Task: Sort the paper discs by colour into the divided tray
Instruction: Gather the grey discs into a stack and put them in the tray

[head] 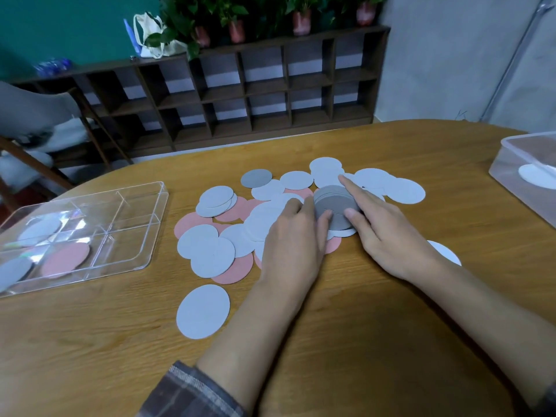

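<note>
A loose pile of pale blue-white, pink and grey paper discs (216, 254) covers the middle of the wooden table. On top of the pile sits a small stack of dark grey discs (332, 204). My left hand (290, 245) grips the stack's left edge with curled fingers, its thumb on the top disc. My right hand (388, 233) pinches the stack's right side between thumb and outstretched index finger. The clear divided tray (156, 212) lies at the left and holds a pink disc (66, 260) and two pale discs in separate compartments.
One pale disc (203, 311) lies alone near the front, and a single grey disc (256, 178) at the pile's far side. A white disc (446, 251) peeks out behind my right wrist. A clear plastic box (511, 155) holding a white disc stands at the right edge.
</note>
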A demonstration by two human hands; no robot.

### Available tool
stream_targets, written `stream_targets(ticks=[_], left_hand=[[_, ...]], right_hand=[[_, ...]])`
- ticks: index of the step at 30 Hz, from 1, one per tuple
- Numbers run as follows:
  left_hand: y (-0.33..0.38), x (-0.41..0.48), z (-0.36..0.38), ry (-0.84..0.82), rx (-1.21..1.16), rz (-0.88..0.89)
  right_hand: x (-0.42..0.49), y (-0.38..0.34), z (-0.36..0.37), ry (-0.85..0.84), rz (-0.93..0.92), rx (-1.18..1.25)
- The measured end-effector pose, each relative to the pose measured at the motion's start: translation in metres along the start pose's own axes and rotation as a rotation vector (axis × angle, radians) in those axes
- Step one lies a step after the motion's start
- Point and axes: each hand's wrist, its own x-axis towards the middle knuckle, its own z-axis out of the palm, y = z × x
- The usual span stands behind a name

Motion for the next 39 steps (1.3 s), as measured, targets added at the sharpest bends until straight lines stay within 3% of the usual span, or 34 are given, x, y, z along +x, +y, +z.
stream_targets(ticks=[7,18,24,30,34,39], left_hand=[[-0.04,0.043,-0.017,0.02,0.017,-0.035],[-0.104,0.101,-0.019,-0.286,0.197,-0.236],[-0.105,0.099,-0.018,-0.197,0.201,-0.175],[-0.1,0.088,-0.023,-0.058,0.299,0.012],[-0.095,0.084,-0.032,0.087,0.252,0.16],[-0.081,0.072,-0.046,0.139,0.1,0.232]], right_hand=[[0.002,0.006,-0.002,0.018,0.001,0.055],[0.003,0.006,-0.002,0.032,-0.007,0.095],[0.003,0.007,-0.001,0.027,-0.005,0.103],[0.004,0.004,-0.004,0.043,-0.003,0.111],[0.002,0.002,-0.004,0.054,0.017,0.126],[0.002,0.002,-0.004,0.071,0.049,0.131]])
